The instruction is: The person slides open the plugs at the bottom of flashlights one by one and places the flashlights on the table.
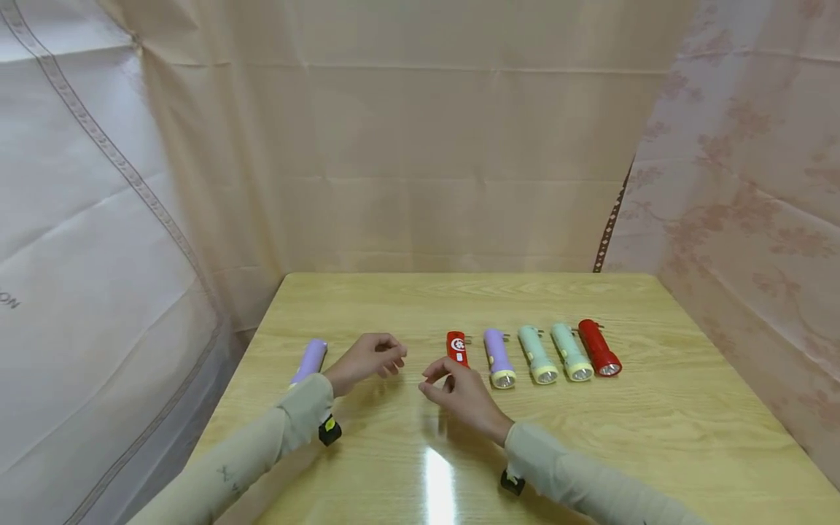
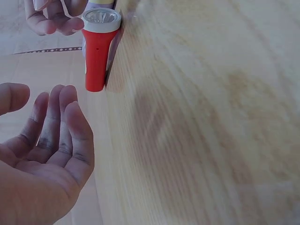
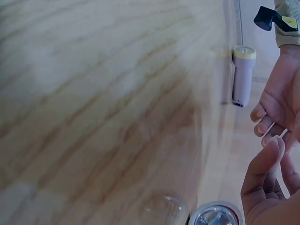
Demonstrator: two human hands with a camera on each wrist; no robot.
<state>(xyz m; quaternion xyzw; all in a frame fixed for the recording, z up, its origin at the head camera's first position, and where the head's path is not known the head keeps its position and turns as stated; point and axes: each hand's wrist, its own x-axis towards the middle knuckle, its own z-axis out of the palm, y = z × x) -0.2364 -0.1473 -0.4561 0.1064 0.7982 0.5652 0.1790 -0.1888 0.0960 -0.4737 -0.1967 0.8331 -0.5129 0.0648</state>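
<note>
My left hand [image 1: 367,361] hovers over the table left of centre, palm inward and fingers loosely bent around nothing. Behind its wrist lies a purple flashlight [image 1: 313,359], partly covered by the sleeve in the head view. My right hand [image 1: 464,399] is in the middle, thumb and fingers loosely curved with nothing between them. Just beyond it lies a red flashlight with a white emblem [image 1: 457,344], its lens end hidden by that hand; the left wrist view shows its white-rimmed head [image 2: 102,19]. The hands face each other, apart.
Right of the red flashlight is a row: a purple flashlight [image 1: 497,354], two mint green flashlights [image 1: 536,351] [image 1: 569,350] and a plain red flashlight [image 1: 597,346], lenses toward me. The wooden table [image 1: 656,437] meets hanging cloth [image 1: 426,146] at the back and sides.
</note>
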